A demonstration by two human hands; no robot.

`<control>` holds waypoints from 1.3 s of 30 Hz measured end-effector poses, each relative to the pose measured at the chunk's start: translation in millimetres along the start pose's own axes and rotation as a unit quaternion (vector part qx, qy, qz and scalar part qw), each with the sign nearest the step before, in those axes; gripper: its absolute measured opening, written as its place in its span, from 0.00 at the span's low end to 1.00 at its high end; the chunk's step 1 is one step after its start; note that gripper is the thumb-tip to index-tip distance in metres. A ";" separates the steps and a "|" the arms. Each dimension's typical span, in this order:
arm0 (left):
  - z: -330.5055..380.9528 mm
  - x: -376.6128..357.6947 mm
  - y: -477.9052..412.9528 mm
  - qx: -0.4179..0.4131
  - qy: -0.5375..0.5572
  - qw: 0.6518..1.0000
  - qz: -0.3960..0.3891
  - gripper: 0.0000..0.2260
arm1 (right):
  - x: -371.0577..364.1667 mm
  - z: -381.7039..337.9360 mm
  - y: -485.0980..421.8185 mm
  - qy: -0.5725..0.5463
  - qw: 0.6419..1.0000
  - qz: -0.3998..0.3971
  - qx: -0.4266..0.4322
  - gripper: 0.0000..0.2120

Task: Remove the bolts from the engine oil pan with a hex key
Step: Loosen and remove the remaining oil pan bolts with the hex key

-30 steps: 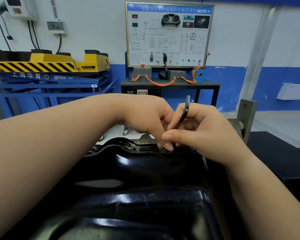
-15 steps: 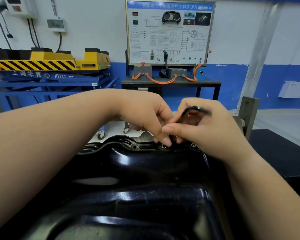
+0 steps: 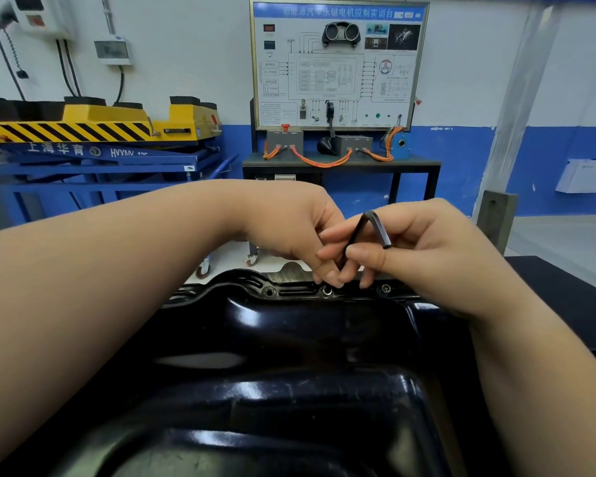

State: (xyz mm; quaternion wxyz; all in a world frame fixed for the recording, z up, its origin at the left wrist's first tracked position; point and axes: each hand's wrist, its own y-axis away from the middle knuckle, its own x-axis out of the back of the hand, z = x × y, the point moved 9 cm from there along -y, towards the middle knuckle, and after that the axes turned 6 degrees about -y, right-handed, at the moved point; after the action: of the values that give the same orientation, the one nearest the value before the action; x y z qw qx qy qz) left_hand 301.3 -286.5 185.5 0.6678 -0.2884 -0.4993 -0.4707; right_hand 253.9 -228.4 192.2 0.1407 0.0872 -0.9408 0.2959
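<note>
Board top strip: the blue strip on the teaching board [image 3: 338,12] says "新能源汽车永磁电机控制实训台" in white.
Board small print: the words by the drawings are too small to read.
Blue lift frame [image 3: 83,151]: white "上海华育", then a round mark, then letters like "HYXMV 12"; the end is not clear.
Wall boxes [image 3: 112,49]: labels too blurry to read.

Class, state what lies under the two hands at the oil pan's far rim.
Below the left hand and right hand, the pan rim shows three bolt spots. The hex key runs down between the fingers; its tip and whatever it meets are covered.
</note>
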 end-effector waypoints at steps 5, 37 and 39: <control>1.1 -2.1 -1.3 -0.008 0.004 1.000 -0.006 0.10 | 1.1 -5.2 -0.8 0.034 0.999 0.031 0.029 0.12; -0.2 -9.2 -4.7 0.011 -0.014 1.000 -0.024 0.12 | -8.1 -9.1 0.2 -0.116 0.989 -0.071 0.059 0.16; 0.1 -9.4 -5.2 0.012 -0.019 0.999 -0.025 0.14 | -8.3 -10.5 0.2 -0.109 0.991 -0.058 0.060 0.16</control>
State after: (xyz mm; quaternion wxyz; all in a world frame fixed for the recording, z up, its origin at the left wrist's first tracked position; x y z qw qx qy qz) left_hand 296.0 -285.2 176.2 0.6500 -0.2764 -0.5245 -0.4754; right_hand 264.0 -221.5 197.7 0.0488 0.1815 -0.9245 0.3316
